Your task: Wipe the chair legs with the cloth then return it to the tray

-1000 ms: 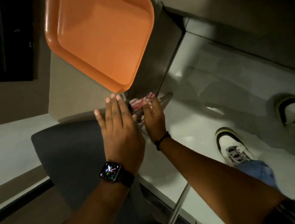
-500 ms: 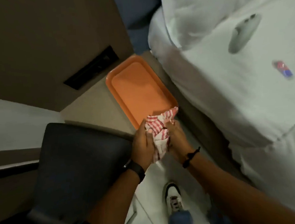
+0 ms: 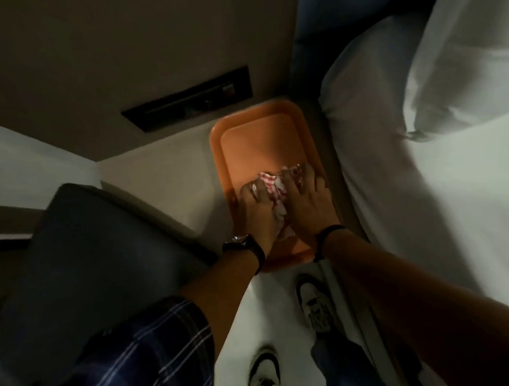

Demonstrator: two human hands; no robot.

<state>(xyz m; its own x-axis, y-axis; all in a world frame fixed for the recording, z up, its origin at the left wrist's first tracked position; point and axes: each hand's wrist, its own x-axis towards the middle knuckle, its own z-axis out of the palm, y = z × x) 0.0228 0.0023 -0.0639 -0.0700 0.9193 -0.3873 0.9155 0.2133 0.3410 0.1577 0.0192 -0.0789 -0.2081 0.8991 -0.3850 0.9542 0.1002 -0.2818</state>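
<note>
- The left hand (image 3: 256, 206) and the right hand (image 3: 307, 201) lie side by side over the near half of the tray (image 3: 261, 137), fingers curled down onto the cloth (image 3: 269, 183), both gripping it.
- The cloth, red-and-white checked, is bunched between the two hands and sits in the tray; a crumpled end sticks out past the fingertips towards the far end, and a paler fold shows in the gap between the palms.
- As far as the bunching lets one judge, the cloth's long axis runs along the tray's length, away from the person; most of it is hidden under the hands.
- A dark watch (image 3: 245, 247) is on the left wrist, its face turned away and unreadable; a thin dark band (image 3: 329, 232) circles the right wrist.
- The tray is orange, rectangular with rounded corners, its long axis pointing away from the person; its near rim is partly covered by the wrists.
- It rests on a pale surface (image 3: 167, 181) between the chair (image 3: 93, 245) on the left and the bed (image 3: 427, 164) on the right.
- The chair is dark and cut off by the frame; its legs are out of sight.
- A checked sleeve (image 3: 144, 360) covers the left upper arm.
- Two shoes (image 3: 315, 303) stand on the floor below; the light is dim and no writing can be read.
</note>
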